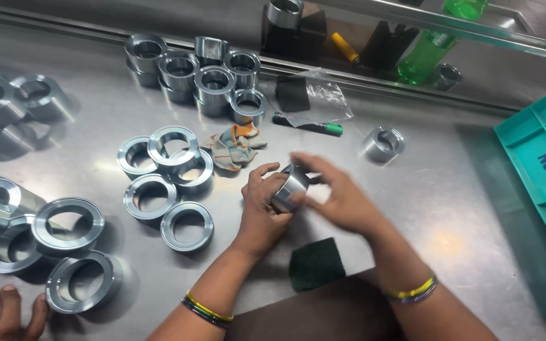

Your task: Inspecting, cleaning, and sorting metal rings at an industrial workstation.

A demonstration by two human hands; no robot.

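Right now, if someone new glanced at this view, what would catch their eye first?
Probably both hands at the centre: the left hand grips a shiny metal sleeve while the right hand covers its far side. Next, the wide steel rings spread over the steel table to the left, with taller ring stacks behind them. A teal crate stands out at the right edge.

Shiny steel ring (291,187) held tilted above the table's middle

left hand (263,202) curled, fingers gripping; right hand (336,196) beside it, touching, fingers spread, blurred.
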